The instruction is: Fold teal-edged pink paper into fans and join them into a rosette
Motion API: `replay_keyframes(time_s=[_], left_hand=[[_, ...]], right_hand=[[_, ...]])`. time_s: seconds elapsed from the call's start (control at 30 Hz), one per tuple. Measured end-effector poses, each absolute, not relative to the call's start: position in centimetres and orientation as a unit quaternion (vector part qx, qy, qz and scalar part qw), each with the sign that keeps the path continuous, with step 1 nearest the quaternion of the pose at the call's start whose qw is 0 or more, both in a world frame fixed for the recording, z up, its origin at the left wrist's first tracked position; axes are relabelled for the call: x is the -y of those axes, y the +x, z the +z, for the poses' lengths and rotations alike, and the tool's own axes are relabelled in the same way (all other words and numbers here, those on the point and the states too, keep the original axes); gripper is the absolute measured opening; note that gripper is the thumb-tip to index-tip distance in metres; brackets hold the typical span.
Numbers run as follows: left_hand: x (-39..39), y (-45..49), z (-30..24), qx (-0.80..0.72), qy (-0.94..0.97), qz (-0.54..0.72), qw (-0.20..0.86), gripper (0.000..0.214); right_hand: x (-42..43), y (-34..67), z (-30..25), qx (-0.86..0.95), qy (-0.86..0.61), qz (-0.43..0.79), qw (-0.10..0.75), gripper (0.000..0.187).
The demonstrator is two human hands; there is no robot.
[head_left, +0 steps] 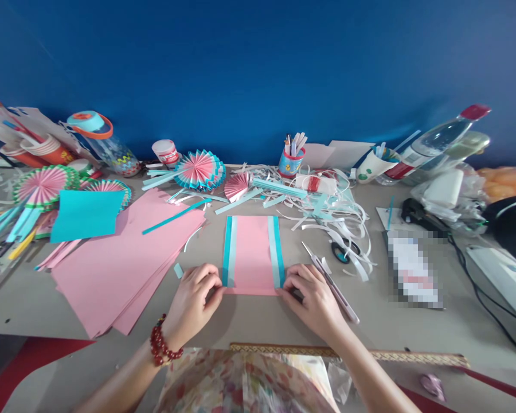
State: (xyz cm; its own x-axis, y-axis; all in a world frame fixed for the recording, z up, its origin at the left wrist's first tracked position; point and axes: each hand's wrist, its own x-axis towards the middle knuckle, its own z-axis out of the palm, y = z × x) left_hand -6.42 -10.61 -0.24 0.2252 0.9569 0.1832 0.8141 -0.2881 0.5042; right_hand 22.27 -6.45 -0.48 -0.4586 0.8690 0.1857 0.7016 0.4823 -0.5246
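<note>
Left hand [198, 292]: fingers curled, thumb and finger pinching the 7 o'clock corner of the striped paper [253, 246]. Striped paper: one, pink with blue side bands, flat on the table [249, 321] between both hands; 6 o'clock edge apparently folded narrowly. Step, as judged: creasing that edge; next move calls for even pressure from 7 to 5 o'clock. Right hand [312, 295]: likewise pinching, 5 o'clock corner. Craft knife [336, 290]: one, just beside right hand, paper's 4 o'clock.

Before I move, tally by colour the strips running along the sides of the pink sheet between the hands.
Teal strips: 2
Pale blue strips: 2
Total: 4 strips, one of each colour along either side of the pink sheet.
</note>
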Motion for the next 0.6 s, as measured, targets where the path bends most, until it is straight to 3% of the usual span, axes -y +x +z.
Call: replay_keyframes(time_s=[0.2, 0.43, 0.5, 0.6], left_hand=[[7.8, -8.1, 2.2, -0.537, 0.797, 0.208, 0.183, 0.012], [-6.4, -6.2, 3.4, -0.535, 0.821, 0.199, -0.016, 0.023], [-10.1, -5.3, 2.6, -0.546, 0.817, 0.180, -0.035, 0.026], [-13.5, -4.6, 1.2, -0.544, 0.818, 0.182, -0.046, 0.015]], right_hand=[[6.6, 22.2, -0.4, 0.839, -0.464, 0.182, 0.219, 0.015], [6.7, 22.1, -0.3, 0.844, -0.455, 0.164, 0.233, 0.021], [6.8, 22.1, -0.3, 0.840, -0.460, 0.166, 0.236, 0.019], [6.9, 22.0, -0.3, 0.833, -0.467, 0.169, 0.245, 0.017]])
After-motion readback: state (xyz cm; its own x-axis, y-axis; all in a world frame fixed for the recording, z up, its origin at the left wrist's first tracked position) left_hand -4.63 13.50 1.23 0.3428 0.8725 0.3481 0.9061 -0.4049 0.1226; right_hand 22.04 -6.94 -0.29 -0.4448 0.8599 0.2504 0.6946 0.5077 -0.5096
